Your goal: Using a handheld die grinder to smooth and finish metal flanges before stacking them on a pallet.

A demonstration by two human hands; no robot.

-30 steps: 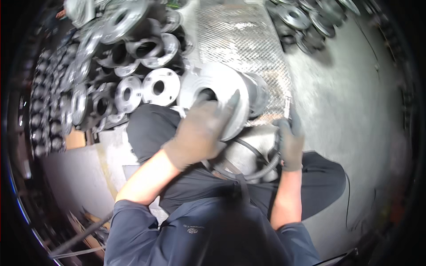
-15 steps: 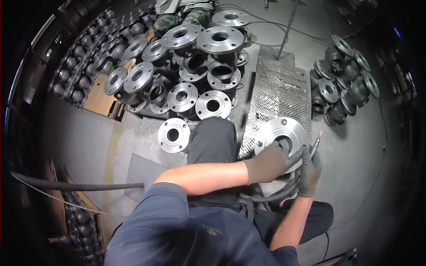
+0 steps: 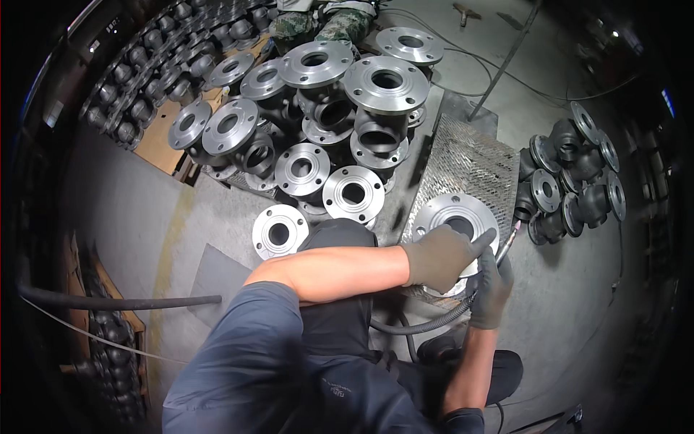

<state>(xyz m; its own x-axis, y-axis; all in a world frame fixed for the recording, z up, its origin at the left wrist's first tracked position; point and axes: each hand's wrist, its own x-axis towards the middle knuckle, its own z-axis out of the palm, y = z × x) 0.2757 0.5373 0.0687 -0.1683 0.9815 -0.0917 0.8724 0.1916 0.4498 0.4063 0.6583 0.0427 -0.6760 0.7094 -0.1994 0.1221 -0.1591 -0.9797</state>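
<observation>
A flanged metal valve body [image 3: 434, 213] rests on the textured metal plate, its machined flange facing up with a dark round bore. My left hand [image 3: 439, 257], in a dark glove, is closed over the flange's near side, with the index finger reaching across toward the right edge. Beside that edge, my gloved right hand [image 3: 493, 293] is wrapped round a slim die grinder [image 3: 508, 248] with a pink tip. The tip points up and away, apart from the flange. A ribbed hose [image 3: 434, 325] runs to the right hand.
Several flanged valve bodies [image 3: 387, 83] stand clustered ahead; more [image 3: 571, 177] lie stacked at right. The textured plate [image 3: 470, 155] extends away from me. Cast parts [image 3: 144, 79] fill the far left. A black hose [image 3: 123, 302] crosses at left. Another person's camouflage-clad legs [image 3: 343, 25] show behind the cluster.
The view has shifted slightly. My left index finger now stretches out over the flange's right side. My right hand with the die grinder sits slightly lower beside the rim.
</observation>
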